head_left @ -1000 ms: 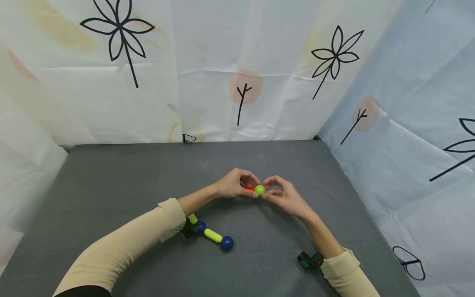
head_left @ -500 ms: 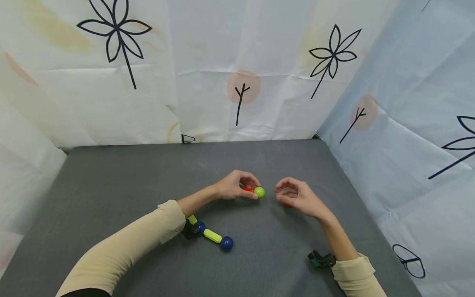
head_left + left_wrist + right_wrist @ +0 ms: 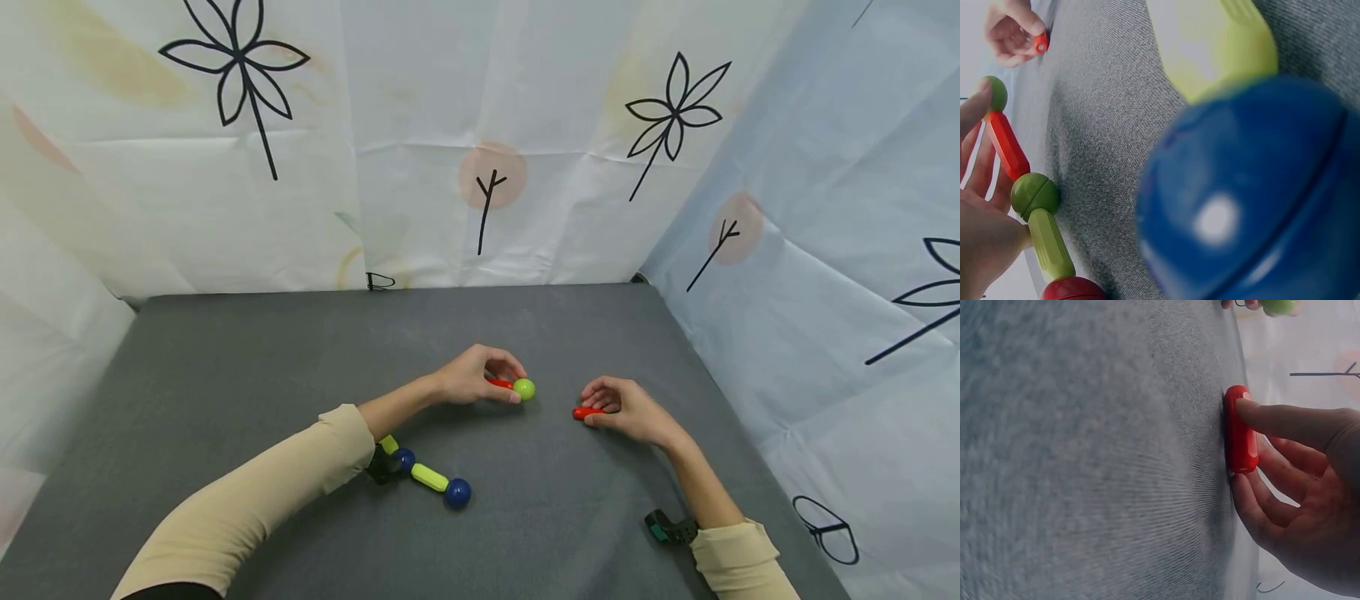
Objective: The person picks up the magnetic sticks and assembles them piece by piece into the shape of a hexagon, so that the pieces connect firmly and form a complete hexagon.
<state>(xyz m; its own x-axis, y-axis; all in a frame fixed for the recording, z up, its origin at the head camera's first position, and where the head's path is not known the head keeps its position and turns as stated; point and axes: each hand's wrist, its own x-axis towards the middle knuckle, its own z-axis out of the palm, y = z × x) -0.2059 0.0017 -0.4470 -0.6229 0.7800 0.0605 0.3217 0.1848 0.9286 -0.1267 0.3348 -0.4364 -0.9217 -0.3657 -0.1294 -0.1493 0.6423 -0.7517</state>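
Note:
My left hand (image 3: 476,377) pinches a chain of toy building rods and balls at its end green ball (image 3: 524,389). In the left wrist view, the chain runs from that ball through a red rod (image 3: 1007,144), a second green ball (image 3: 1035,197) and a yellow-green rod (image 3: 1050,244) to a red ball (image 3: 1075,290). The left palm hides most of it in the head view. Farther right, my right hand (image 3: 633,412) pinches a short loose red rod (image 3: 1241,431) between thumb and fingers, low over the grey cloth. A gap separates this rod from the chain.
Nearer the body, a second chain lies beside the left wrist, with a blue ball (image 3: 457,493), a yellow rod (image 3: 430,477) and another blue ball (image 3: 405,459). The left forearm (image 3: 300,454) covers its far part. Printed white curtains (image 3: 420,150) border the grey tabletop (image 3: 225,358).
My right hand has moved away from the green ball, to the right and towards the body; the red rod now shows in its fingers. The left hand and its chain have stayed nearly still.

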